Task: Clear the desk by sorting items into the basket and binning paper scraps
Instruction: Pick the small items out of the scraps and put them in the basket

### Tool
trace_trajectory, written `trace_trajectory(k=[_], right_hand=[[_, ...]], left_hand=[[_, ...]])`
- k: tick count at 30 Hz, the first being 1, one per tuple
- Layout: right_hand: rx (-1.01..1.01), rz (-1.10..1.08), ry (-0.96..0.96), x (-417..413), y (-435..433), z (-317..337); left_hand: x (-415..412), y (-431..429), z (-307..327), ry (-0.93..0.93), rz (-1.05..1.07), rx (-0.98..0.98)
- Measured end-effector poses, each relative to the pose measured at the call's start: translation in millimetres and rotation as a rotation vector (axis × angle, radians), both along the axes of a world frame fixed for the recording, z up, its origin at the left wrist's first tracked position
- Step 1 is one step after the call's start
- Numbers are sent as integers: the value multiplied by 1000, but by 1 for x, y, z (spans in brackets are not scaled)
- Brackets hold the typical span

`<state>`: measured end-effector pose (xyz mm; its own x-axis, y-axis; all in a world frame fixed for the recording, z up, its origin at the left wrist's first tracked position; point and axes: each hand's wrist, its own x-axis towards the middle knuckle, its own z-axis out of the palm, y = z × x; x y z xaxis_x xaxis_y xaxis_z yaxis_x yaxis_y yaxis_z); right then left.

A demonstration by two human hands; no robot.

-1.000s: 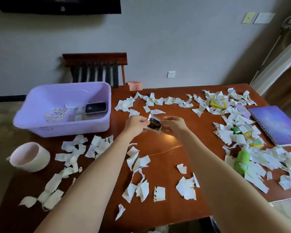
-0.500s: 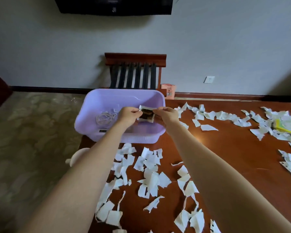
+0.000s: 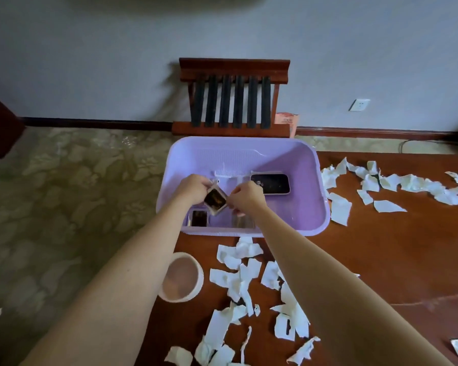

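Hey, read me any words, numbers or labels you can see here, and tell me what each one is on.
Nothing can be read for certain.
On the phone in the basket: light screen marks, too blurred.
On the pink packet by the chair: print too small.
On the sachet pinched by left hand and right hand: nothing legible.

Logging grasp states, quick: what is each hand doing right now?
Left hand: closed, pinching the small dark card over the purple basket.
Right hand: closed, pinching the same card's other edge.
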<state>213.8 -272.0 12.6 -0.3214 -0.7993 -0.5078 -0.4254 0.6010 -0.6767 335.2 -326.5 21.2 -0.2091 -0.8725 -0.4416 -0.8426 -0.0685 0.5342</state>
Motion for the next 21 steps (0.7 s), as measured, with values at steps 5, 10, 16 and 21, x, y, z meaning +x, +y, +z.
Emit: trace_trajectory(k=[5, 10, 16, 21], right_hand=[[90, 157, 164, 7, -4, -11], [163, 183, 230, 1, -6, -9], [155, 198, 262, 7, -6, -12], [154, 192, 284, 5, -2, -13]], left_hand=[[-3, -11, -20, -117, -212, -71], [-15, -8, -26, -272, -309, -90], [-21, 6, -26, -344, -419, 22], [-27, 0, -14, -497, -354, 11]])
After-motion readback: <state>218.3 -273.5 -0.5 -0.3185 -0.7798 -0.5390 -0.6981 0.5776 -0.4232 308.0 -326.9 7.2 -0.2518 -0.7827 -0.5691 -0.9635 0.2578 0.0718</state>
